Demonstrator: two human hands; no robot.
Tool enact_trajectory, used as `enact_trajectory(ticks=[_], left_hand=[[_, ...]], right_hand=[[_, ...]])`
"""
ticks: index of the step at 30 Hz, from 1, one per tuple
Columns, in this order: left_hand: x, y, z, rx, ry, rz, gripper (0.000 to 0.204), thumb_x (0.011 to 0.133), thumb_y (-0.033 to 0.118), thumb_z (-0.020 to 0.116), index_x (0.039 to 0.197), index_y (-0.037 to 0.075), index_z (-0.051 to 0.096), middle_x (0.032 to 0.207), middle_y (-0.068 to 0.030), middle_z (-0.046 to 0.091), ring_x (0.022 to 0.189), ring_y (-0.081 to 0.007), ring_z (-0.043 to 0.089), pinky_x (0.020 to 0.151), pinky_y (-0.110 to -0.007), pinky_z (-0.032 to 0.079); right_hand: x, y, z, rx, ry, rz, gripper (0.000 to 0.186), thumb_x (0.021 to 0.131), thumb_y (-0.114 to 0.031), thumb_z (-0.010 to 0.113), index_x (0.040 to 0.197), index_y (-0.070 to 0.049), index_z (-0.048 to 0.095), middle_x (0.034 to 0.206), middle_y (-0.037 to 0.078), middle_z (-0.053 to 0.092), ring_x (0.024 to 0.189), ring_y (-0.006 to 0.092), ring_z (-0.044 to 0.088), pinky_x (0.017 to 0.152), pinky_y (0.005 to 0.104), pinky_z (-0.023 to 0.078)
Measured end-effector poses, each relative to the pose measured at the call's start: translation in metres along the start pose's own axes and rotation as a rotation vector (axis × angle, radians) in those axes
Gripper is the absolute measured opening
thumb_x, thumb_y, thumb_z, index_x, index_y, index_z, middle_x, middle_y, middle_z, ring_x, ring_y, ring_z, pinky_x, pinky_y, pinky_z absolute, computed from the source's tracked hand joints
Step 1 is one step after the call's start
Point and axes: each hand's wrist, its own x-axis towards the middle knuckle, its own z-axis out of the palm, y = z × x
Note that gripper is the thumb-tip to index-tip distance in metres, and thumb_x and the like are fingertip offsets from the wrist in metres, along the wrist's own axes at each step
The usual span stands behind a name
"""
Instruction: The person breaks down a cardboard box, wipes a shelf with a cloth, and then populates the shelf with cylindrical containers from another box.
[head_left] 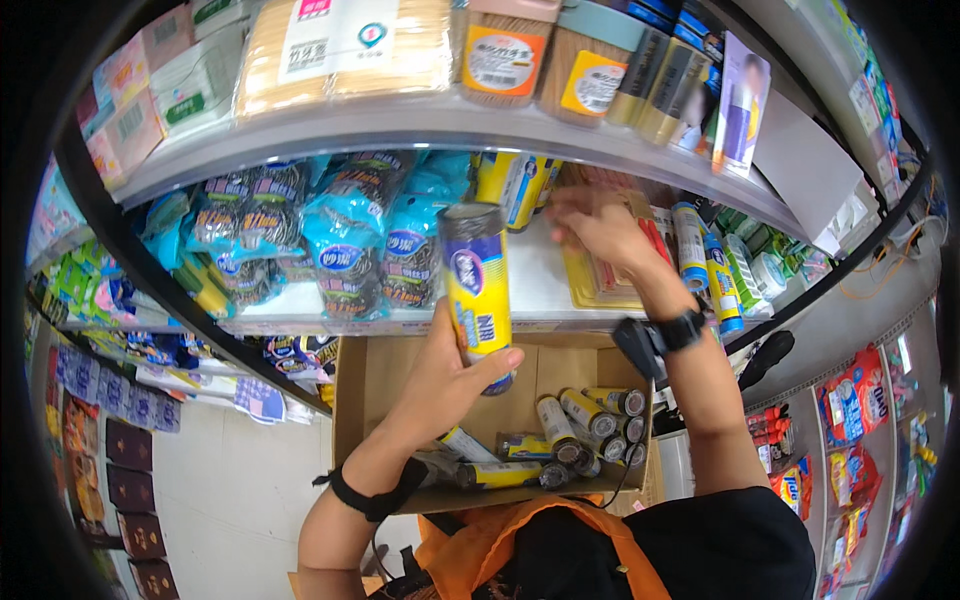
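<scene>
My left hand [455,365] grips a tall yellow-and-blue roll [475,290] with a dark top, held upright in front of the lower shelf. My right hand [600,230] is inside the shelf beside another yellow roll [508,190], over flat yellow-and-red packs [590,282]; its fingers are motion-blurred. Blue bags of steel wool scourers [340,250] fill the shelf's left part. Yellow-and-blue rolls [725,280] stand at the right. Below, a cardboard box [365,390] holds several smaller rolls [585,410].
An upper shelf [420,125] with toothpick packs [340,45] and jars [505,50] overhangs the lower one. A dark upright frame [235,350] is at the left. Racks with red packets [850,400] line the right; stacked dark boxes [130,490] are at lower left.
</scene>
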Motion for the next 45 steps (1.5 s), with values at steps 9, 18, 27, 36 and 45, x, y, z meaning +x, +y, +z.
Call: enact_trajectory(ticks=[9, 18, 27, 36, 45], left_hand=[[0.032, -0.021, 0.016, 0.180, 0.024, 0.070, 0.062, 0.081, 0.015, 0.075, 0.131, 0.001, 0.040, 0.123, -0.0135, 0.054, 0.115, -0.0209, 0.052, 0.089, -0.033, 0.047], [-0.008, -0.016, 0.007, 0.270, -0.047, 0.006, 0.034, 0.088, 0.012, 0.067, 0.120, 0.006, 0.058, 0.127, -0.0079, 0.056, 0.118, -0.0167, 0.052, 0.085, -0.030, 0.049], [-0.029, -0.037, -0.020, 0.294, 0.051, -0.071, 0.027, 0.090, 0.009, 0.065, 0.115, 0.002, 0.061, 0.113, -0.0053, 0.063, 0.108, -0.0133, 0.056, 0.085, -0.028, 0.047], [-0.022, -0.024, -0.020, 0.294, 0.029, -0.079, 0.025, 0.090, 0.010, 0.066, 0.113, 0.001, 0.062, 0.108, -0.0059, 0.065, 0.103, -0.0128, 0.058, 0.086, -0.028, 0.048], [-0.057, -0.039, -0.057, 0.416, 0.022, -0.123, 0.022, 0.090, 0.014, 0.065, 0.105, -0.003, 0.065, 0.089, -0.0092, 0.068, 0.084, -0.0119, 0.063, 0.073, -0.028, 0.050]], right_hand=[[-0.065, -0.036, 0.042, 0.158, -0.245, -0.130, 0.046, 0.074, -0.027, 0.082, 0.106, -0.003, 0.061, 0.091, 0.003, 0.067, 0.079, 0.0088, 0.061, 0.066, 0.0280, 0.051], [0.055, 0.079, 0.019, -0.297, 0.470, -0.244, 0.028, 0.074, -0.016, 0.077, 0.092, 0.002, 0.065, 0.073, 0.010, 0.067, 0.054, 0.0153, 0.063, 0.051, 0.0292, 0.052], [0.076, 0.057, 0.033, -0.585, 0.525, 0.086, 0.046, 0.075, -0.025, 0.076, 0.104, 0.008, 0.063, 0.101, 0.026, 0.067, 0.100, 0.0363, 0.065, 0.085, 0.0411, 0.052], [0.053, 0.037, 0.025, -0.542, 0.550, -0.003, 0.043, 0.077, -0.017, 0.071, 0.110, 0.007, 0.057, 0.104, 0.028, 0.065, 0.102, 0.0406, 0.062, 0.089, 0.0432, 0.048], [-0.074, 0.000, 0.050, -0.147, -0.432, -0.168, 0.025, 0.089, -0.013, 0.062, 0.108, 0.003, 0.061, 0.095, 0.015, 0.068, 0.087, 0.0235, 0.067, 0.077, 0.0330, 0.054]])
